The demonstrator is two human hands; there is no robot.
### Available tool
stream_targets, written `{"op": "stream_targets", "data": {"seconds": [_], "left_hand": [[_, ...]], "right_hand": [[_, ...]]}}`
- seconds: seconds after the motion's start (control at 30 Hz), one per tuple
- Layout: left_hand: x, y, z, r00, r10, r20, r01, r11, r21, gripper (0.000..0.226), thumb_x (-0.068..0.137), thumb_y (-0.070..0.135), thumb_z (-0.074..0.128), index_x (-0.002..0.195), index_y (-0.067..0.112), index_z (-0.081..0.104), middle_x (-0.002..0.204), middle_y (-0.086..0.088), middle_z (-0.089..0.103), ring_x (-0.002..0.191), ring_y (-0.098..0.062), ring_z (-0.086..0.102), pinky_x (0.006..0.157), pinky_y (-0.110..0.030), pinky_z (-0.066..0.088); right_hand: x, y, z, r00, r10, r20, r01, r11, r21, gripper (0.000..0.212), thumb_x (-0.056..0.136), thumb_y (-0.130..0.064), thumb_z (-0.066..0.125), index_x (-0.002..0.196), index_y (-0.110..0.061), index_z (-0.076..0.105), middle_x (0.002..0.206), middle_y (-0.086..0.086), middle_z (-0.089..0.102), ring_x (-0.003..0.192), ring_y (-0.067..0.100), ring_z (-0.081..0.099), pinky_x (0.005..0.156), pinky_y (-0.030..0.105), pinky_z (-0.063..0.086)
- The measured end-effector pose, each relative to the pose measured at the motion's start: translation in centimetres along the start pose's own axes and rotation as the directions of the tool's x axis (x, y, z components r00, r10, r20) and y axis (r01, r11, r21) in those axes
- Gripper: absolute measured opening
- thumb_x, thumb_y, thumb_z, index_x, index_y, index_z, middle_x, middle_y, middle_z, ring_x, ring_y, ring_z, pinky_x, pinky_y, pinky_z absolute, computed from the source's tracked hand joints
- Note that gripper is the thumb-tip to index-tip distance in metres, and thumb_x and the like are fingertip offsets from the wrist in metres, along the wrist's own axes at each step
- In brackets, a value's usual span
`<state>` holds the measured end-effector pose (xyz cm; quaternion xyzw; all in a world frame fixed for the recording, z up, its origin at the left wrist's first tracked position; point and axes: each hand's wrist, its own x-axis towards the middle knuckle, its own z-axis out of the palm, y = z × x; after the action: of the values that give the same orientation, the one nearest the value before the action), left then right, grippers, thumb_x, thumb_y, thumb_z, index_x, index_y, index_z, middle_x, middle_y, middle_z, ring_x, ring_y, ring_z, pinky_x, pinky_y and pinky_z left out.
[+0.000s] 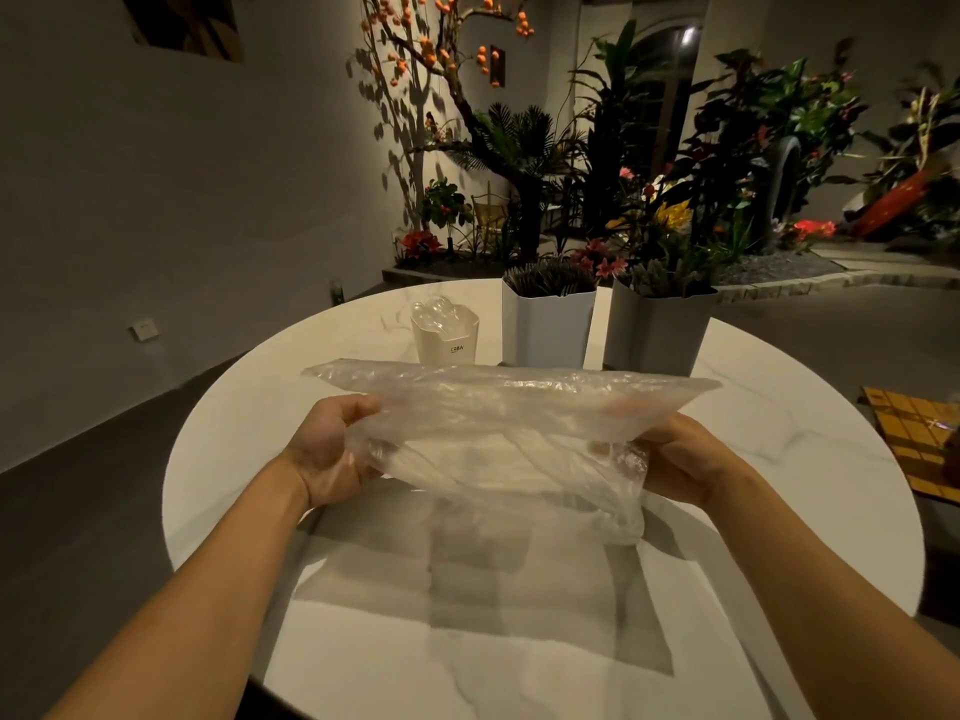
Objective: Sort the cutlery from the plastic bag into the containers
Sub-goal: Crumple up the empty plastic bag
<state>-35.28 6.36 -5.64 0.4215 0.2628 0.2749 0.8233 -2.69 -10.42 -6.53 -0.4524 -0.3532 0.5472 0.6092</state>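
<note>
**Slack bag, held by both ends**

My left hand [332, 449] and right hand [685, 459] hold the plastic bag [509, 423] above the worktop [467, 641], fingers [363, 467] curled round its two ends. The film looks thin, limp and slippery, so the bunched ends seem the surest hold. Any cutlery inside is too clear to make out. The clear container [445, 337], white container [548, 324] and grey container [657, 330] stand beyond.

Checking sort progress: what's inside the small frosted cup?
Clear spoons stick out of the cup, bowls up. Their handles are hidden by its frosted wall; the bag hides its base.
</note>
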Motion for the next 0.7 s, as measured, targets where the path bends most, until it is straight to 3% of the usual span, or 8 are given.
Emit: {"op": "stream_targets", "data": {"seconds": [0.13,0.23,0.33,0.4,0.5,0.57,0.63,0.7], "left_hand": [[-0.4,0.1,0.3,0.99,-0.096,0.101,0.087,0.992,0.086,0.068,0.092,0.063,0.051,0.126,0.007,0.067,0.114,-0.018,0.067,0.09,-0.032,0.066,0.065,-0.034,0.057],[-0.9,0.1,0.8,0.972,-0.222,0.072,0.204,0.959,0.199,0.087,0.089,0.081,0.032,0.124,0.011,0.072,0.114,-0.018,0.072,0.096,-0.033,0.07,0.069,-0.038,0.06],[-0.8,-0.4,0.6,0.985,-0.162,-0.063,0.174,0.92,0.352,0.04,0.106,0.035,0.05,0.105,0.0,0.069,0.084,-0.015,0.075,0.073,-0.023,0.072,0.059,-0.03,0.057],[-1.1,-0.2,0.3,0.98,-0.197,-0.015,0.184,0.881,0.436,0.015,0.085,0.009,0.079,0.097,0.001,0.077,0.085,-0.015,0.077,0.071,-0.022,0.075,0.059,-0.028,0.06],[-0.8,0.6,-0.7,0.97,-0.227,0.092,0.135,0.81,0.571,0.047,0.079,0.007,0.076,0.126,0.014,0.072,0.126,-0.016,0.07,0.11,-0.033,0.069,0.088,-0.042,0.058],[-0.5,0.9,-1.0,0.971,-0.216,0.105,0.112,0.795,0.597,0.05,0.083,0.007,0.069,0.133,0.016,0.068,0.135,-0.021,0.064,0.123,-0.044,0.061,0.103,-0.058,0.045],[-0.1,1.2,-1.3,0.972,-0.207,0.112,0.094,0.778,0.621,0.05,0.091,-0.007,0.061,0.135,0.015,0.066,0.137,-0.023,0.062,0.127,-0.048,0.057,0.108,-0.065,0.039],[0.1,1.8,-0.7,0.967,-0.226,0.119,0.094,0.747,0.658,0.054,0.094,-0.017,0.053,0.134,0.016,0.067,0.135,-0.021,0.064,0.122,-0.044,0.062,0.1,-0.059,0.052]], "right_hand": [[-0.3,-0.5,-0.3,0.999,0.008,0.041,-0.003,0.992,-0.122,0.008,0.081,-0.01,0.08,0.088,-0.006,0.078,0.091,0.018,0.071,0.08,0.032,0.07,0.071,0.04,0.061],[-0.1,-0.4,-0.4,1.0,-0.002,-0.019,-0.001,0.987,-0.161,0.012,0.089,-0.001,0.067,0.085,-0.005,0.077,0.088,0.017,0.071,0.075,0.031,0.07,0.066,0.037,0.062],[-0.3,-0.5,0.3,0.999,-0.01,-0.043,0.003,0.987,-0.16,0.011,0.087,-0.001,0.066,0.094,-0.002,0.073,0.094,0.019,0.071,0.079,0.03,0.071,0.071,0.038,0.062],[-0.6,-0.7,0.6,1.0,-0.003,-0.017,0.0,0.98,-0.2,0.015,0.076,-0.009,0.072,0.09,-0.007,0.078,0.093,0.016,0.073,0.08,0.027,0.072,0.072,0.036,0.062],[-0.9,-0.9,0.2,1.0,0.007,0.01,-0.004,0.969,-0.246,0.016,0.089,-0.003,0.064,0.095,-0.009,0.078,0.095,0.017,0.072,0.088,0.031,0.068,0.077,0.038,0.061],[-0.7,-1.1,-0.6,0.999,0.051,0.012,-0.046,0.963,-0.266,0.025,0.098,0.008,0.051,0.106,-0.004,0.072,0.101,0.019,0.071,0.091,0.034,0.069,0.081,0.041,0.061],[-0.6,-1.7,-1.3,0.99,0.131,0.054,-0.104,0.931,-0.351,0.036,0.096,0.019,0.044,0.112,-0.002,0.069,0.107,0.02,0.07,0.096,0.035,0.07,0.086,0.045,0.061],[-0.3,-2.5,-1.6,0.967,0.232,0.108,-0.16,0.875,-0.457,0.048,0.092,0.024,0.041,0.119,-0.007,0.067,0.114,0.017,0.07,0.108,0.036,0.068,0.088,0.046,0.06]]}}
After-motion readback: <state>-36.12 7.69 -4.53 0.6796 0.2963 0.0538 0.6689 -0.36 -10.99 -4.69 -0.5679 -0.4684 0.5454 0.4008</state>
